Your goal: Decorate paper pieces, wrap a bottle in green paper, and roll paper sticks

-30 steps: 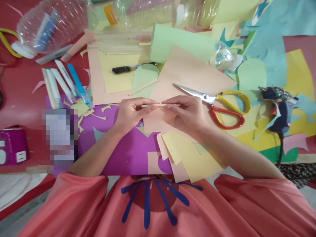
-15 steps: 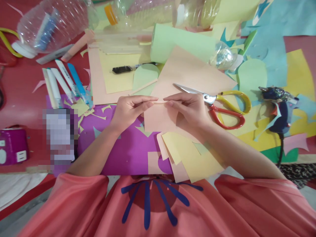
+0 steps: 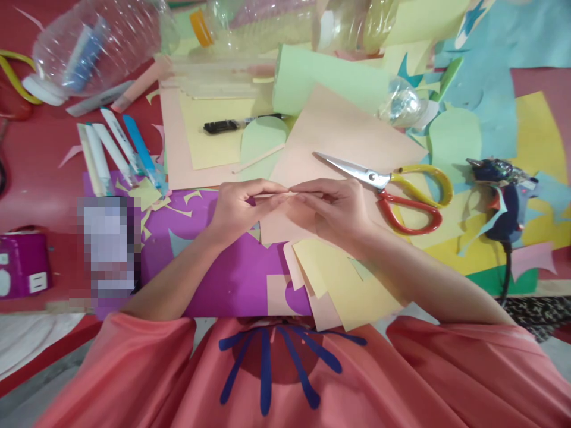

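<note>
My left hand (image 3: 241, 205) and my right hand (image 3: 336, 205) meet fingertip to fingertip, both pinching a thin, pale pink paper strip (image 3: 266, 195). Fingers cover most of the strip. Beneath the hands lies pink paper (image 3: 285, 223). Scissors (image 3: 379, 178) with one yellow and one red handle rest beside my right hand, blades pointing left. A similar narrow strip (image 3: 259, 159) lies beyond my left hand, across a green paper cutout (image 3: 265, 134). Past it is a black pen-like tool (image 3: 223, 126).
Several markers (image 3: 107, 148) and a blurred rectangular item (image 3: 109, 244) lie at left. Clear plastic bottles (image 3: 116, 44) and a green paper-wrapped bottle (image 3: 330, 80) line the back. A dark blue glue gun (image 3: 513, 208) with its cord is at right. Yellow paper pieces (image 3: 357, 279) lie in front.
Both hands have come slightly nearer to me, and their fingertips have closed together. Less of the strip shows between them now.
</note>
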`<action>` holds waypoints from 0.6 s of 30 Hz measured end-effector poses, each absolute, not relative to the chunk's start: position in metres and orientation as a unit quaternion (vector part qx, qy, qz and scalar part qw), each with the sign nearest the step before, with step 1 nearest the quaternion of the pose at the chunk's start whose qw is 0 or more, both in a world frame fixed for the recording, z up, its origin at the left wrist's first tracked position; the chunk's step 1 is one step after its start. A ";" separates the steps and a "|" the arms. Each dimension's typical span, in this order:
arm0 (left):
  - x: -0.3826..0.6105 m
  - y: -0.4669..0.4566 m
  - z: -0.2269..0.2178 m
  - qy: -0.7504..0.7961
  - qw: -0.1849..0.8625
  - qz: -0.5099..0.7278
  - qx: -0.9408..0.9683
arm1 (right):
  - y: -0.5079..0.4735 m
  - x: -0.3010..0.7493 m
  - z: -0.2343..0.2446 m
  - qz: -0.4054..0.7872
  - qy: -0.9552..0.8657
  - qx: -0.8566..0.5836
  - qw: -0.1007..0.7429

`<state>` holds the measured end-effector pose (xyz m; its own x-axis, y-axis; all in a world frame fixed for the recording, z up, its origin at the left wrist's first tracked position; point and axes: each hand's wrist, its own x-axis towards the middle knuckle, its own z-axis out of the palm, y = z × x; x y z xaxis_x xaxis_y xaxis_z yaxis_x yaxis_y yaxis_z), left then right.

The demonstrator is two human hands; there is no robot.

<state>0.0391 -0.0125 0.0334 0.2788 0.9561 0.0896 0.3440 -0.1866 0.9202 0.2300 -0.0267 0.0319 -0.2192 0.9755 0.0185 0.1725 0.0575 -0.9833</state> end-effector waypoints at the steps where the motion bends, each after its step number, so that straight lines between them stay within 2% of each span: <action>1: 0.039 -0.013 0.033 0.480 0.419 0.367 0.678 | -0.027 0.230 0.031 0.496 -0.600 -0.477 0.409; 12: 0.032 -0.002 0.034 0.556 0.401 0.402 0.606 | -0.013 0.233 0.023 0.535 -0.476 -0.514 0.472; 18: 0.037 -0.008 0.036 0.530 0.470 0.372 0.601 | -0.021 0.228 0.035 0.592 -0.488 -0.484 0.420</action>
